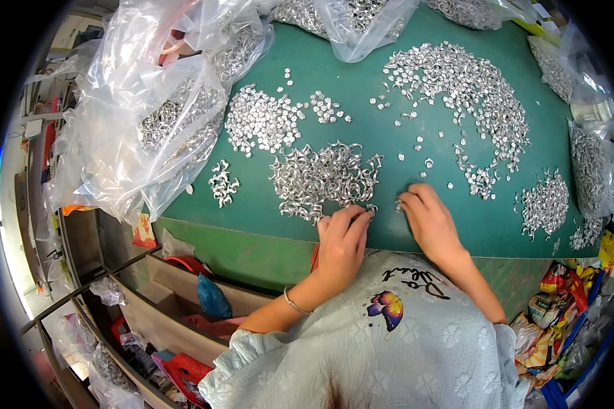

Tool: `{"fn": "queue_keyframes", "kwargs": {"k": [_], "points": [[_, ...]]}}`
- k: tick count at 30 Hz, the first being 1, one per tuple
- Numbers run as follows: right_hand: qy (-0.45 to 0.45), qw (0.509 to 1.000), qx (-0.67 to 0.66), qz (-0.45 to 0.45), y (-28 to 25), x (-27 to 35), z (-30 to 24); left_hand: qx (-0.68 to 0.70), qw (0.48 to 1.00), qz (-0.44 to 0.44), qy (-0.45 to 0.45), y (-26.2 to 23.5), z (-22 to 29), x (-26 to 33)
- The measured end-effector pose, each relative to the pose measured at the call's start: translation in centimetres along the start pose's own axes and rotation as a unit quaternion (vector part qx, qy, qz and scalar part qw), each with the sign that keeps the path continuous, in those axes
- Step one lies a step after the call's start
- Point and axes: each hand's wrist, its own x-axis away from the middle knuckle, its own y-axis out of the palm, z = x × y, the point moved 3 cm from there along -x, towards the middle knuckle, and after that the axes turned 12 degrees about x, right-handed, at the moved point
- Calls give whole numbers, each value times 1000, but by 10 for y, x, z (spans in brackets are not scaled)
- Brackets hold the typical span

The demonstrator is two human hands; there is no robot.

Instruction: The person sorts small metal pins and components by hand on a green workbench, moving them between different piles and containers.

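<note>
My left hand is at the near edge of a pile of curved silver metal pieces. Its fingers are bent together, and one curved piece shows by the fingertips; whether they grip it is hard to see. To the right, my right hand pinches a small silver metal piece between thumb and fingers, just above the green table. Beyond the curved pile lies a heap of small flower-shaped metal pieces, with a smaller cluster of them beside it. A few curved pieces lie apart on the left.
A broad heap of small metal pieces spreads over the right side, with another pile near the right edge. Clear plastic bags of parts crowd the left; more bags line the back. An open drawer sits below the table at left.
</note>
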Motion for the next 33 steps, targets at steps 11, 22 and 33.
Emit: {"fn": "queue_keyframes", "kwargs": {"k": [11, 22, 33], "points": [[-53, 997, 27, 43, 7, -44, -13, -61, 998, 12, -15, 3, -1, -15], [-45, 998, 23, 41, 1, -30, -9, -43, 999, 1, -33, -3, -5, -8], [-61, 996, 56, 22, -7, 7, 9, -76, 994, 51, -56, -6, -9, -14]]}}
